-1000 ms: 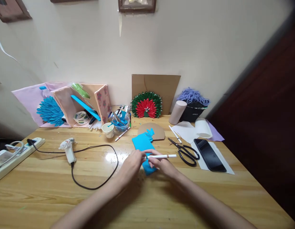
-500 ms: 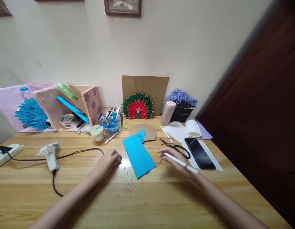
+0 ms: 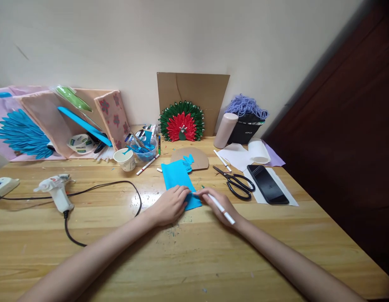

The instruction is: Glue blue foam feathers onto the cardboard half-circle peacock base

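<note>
A blue craft sheet (image 3: 173, 174) lies on the table, its near part covered by my hands. My left hand (image 3: 173, 203) rests on it with fingers bent and close together, holding it near its right edge. In my right hand (image 3: 219, 205) is a white marker (image 3: 221, 207), slanted back across the hand, with a green tip just showing. The right fingertips meet the sheet's right edge beside the left fingers. Small blue cut petals (image 3: 188, 162) lie at the sheet's far corner, partly on a rounded cardboard piece (image 3: 199, 161).
Black scissors (image 3: 236, 182) and a phone (image 3: 268, 184) lie to the right. A white glue gun (image 3: 57, 193) with its cord is on the left. Farther back are a paper cup (image 3: 125, 161), a tub of blue scraps (image 3: 146, 153), a red-green peacock (image 3: 181, 121) and a pink bottle (image 3: 225, 130).
My left hand has moved right onto the blue sheet. My right hand has come in left to its edge with the marker. The view has tilted down.
</note>
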The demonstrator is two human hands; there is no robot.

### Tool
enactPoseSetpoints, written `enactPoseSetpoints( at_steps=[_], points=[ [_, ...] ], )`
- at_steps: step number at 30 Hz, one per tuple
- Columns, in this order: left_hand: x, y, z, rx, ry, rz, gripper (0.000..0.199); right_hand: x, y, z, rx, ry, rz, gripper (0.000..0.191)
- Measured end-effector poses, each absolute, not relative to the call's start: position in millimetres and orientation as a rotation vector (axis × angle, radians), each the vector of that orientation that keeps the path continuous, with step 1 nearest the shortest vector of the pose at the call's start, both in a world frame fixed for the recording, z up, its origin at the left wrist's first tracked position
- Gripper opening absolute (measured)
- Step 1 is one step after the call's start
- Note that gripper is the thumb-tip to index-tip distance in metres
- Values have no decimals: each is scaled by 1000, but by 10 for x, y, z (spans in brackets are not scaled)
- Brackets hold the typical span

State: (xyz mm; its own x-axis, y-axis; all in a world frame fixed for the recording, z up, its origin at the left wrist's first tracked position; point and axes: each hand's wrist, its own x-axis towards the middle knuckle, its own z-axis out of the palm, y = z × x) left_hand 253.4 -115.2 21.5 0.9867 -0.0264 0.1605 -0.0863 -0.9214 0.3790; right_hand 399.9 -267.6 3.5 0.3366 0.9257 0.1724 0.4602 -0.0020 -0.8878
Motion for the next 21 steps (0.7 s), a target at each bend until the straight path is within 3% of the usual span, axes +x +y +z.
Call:
enactPoseSetpoints(
  at_steps=[4, 9, 21],
  points=[
    [2555, -1025, 200, 2651, -93, 195, 41, 4076, -2631, 46, -1490, -1097, 765, 32],
    [2547, -974, 171, 2631, -53, 149, 52, 4097, -2491, 4, -1539, -1122, 812, 17],
    [2567, -950, 139, 2661, -64, 64, 53, 4077, -2515, -4, -1771, -1150, 775, 10]
  ],
)
